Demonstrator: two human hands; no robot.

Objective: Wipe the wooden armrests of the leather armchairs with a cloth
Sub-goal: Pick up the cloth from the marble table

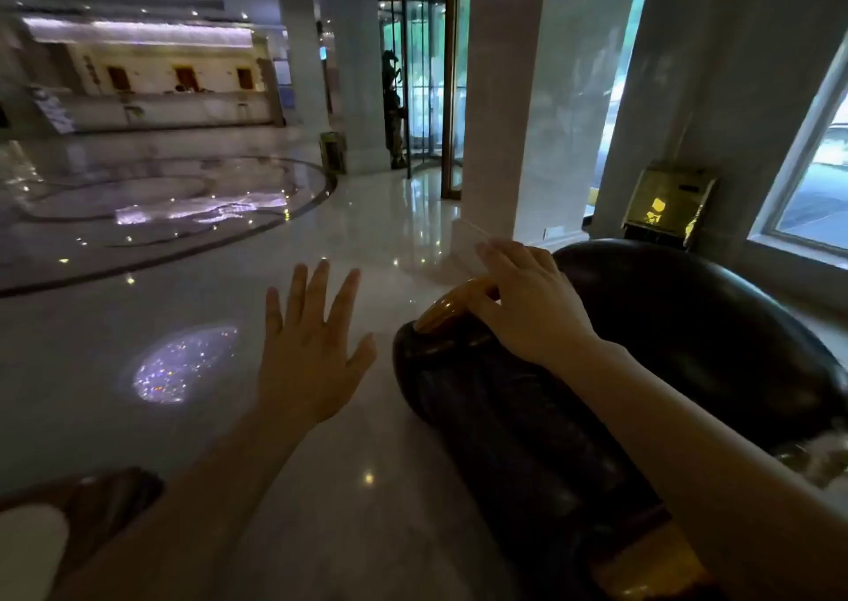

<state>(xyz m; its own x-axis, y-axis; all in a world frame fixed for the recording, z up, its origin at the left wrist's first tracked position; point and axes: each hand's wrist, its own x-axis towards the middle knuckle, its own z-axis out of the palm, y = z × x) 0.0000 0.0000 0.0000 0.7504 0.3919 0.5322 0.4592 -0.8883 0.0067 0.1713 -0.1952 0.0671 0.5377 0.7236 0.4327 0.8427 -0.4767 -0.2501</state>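
A dark leather armchair stands at the right, and its padded arm runs toward me. A glossy amber wooden armrest tip caps the front end of that arm. My right hand lies on top of the wooden tip with its fingers spread and curved over it. No cloth shows under or around this hand. Left of the chair arm, my left hand hovers over the floor, palm down and fingers apart, holding nothing. More amber wood shows at the near end of the arm.
The polished marble floor stretches ahead and left. A white column and a revolving door stand beyond the chair. A gold bin sits by the window wall. A brown rounded seat edge is at the lower left.
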